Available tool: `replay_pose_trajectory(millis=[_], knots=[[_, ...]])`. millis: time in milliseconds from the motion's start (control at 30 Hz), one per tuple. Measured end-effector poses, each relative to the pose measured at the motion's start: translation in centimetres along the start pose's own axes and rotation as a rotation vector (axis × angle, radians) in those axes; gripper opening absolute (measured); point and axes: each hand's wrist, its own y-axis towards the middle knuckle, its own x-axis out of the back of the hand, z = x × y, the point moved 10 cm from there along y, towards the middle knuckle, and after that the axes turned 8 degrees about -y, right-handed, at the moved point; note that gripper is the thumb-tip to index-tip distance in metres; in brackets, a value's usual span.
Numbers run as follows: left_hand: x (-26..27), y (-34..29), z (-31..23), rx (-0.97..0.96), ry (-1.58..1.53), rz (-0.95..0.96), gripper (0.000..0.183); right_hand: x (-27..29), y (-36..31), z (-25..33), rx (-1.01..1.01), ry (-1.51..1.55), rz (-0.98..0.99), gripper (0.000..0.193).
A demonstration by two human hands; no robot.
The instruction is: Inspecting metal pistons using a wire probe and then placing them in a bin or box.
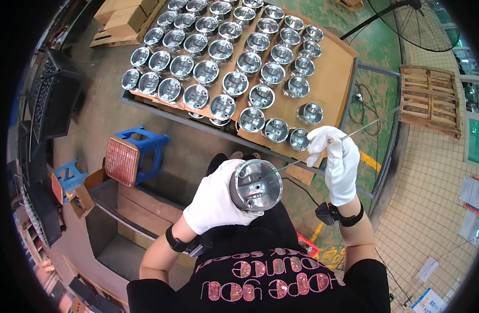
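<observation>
Centrally, a metal cup (pixel 258 194) with a bright round rim is shown above the wearer's lap, apart from the tabletop (pixel 166 114), its open mouth tilted toward the viewer. Its outer wall is clasped on the left side and from below by the left hand (pixel 216 198), which is gloved in white and curved around it; the fingertips are partly hidden. A thin rod (pixel 360 129) with a green end is pinched between the thumb and bent fingers of the right hand (pixel 338 161), likewise gloved, and its green end is directed into the cup's mouth; whether the inner wall is touched cannot be told. Beyond the hands, similar metal cups (pixel 235 83) are arranged in rows, mouths up, on a cardboard sheet (pixel 331 73) by which the tabletop is covered. To the left, a blue stool (pixel 151 151) topped with a woven reddish seat is seen near a smaller blue stool (pixel 68 180). At the far right, a wooden pallet (pixel 430 99) is laid on the tiled floor (pixel 406 172), and a black fan (pixel 430 26) is placed behind it.
</observation>
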Motion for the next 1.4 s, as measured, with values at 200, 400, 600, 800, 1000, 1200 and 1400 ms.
replay_pose_trajectory(millis=[200,400,600,800,1000,1200,1400], knots=[[-0.1,-0.1,0.1,0.081,0.003,0.038,0.083,0.0,0.4,-0.5,0.022,-0.029,0.052,0.041],[-0.2,0.3,-0.9,-0.009,0.037,-0.002,0.083,0.0,0.4,-0.9,-0.003,0.019,0.08,0.039],[-0.8,0.3,-0.5,0.031,0.044,0.03,0.086,-1.5,-0.4,-2.3,-0.025,0.053,0.196,0.03],[-1.8,-0.2,0.1,0.073,0.015,0.054,0.086,-1.3,-1.0,-3.7,-0.065,0.069,0.233,0.03],[-1.7,0.2,-0.2,0.051,0.014,0.048,0.084,-0.6,-1.0,-4.7,-0.159,0.045,0.195,0.028],[-3.2,1.4,-0.4,0.031,0.012,0.112,0.082,0.5,-2.2,-3.2,-0.042,-0.006,0.179,0.024],[-9.7,4.6,0.3,0.094,-0.123,0.293,0.08,14.1,-6.5,-2.1,0.005,-0.153,-0.357,0.041]])
